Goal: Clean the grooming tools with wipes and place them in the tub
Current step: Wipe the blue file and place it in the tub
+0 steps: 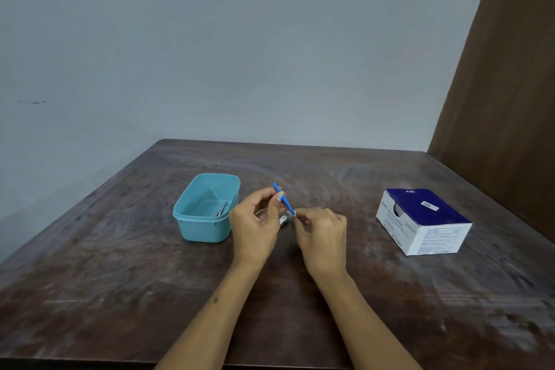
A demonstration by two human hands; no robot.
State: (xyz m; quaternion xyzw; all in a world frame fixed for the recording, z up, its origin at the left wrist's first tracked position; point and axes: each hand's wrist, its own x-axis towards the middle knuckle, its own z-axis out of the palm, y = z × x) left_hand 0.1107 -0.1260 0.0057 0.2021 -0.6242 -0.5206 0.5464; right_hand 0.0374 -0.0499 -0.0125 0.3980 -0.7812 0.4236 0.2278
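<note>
A thin blue grooming tool (284,201) is held tilted above the table between both hands. My left hand (255,225) pinches its upper part near the tip. My right hand (321,234) presses a small white wipe (292,213) around its lower end. A small metal nail clipper (283,221) lies on the table just under the hands, partly hidden. To the left stands the light blue tub (192,219), with a metal tool (221,209) lying inside it.
A blue and white box of alcohol swabs (423,219) sits at the right of the dark wooden table (120,279). A wall runs behind the table's far edge and a brown panel stands at the right.
</note>
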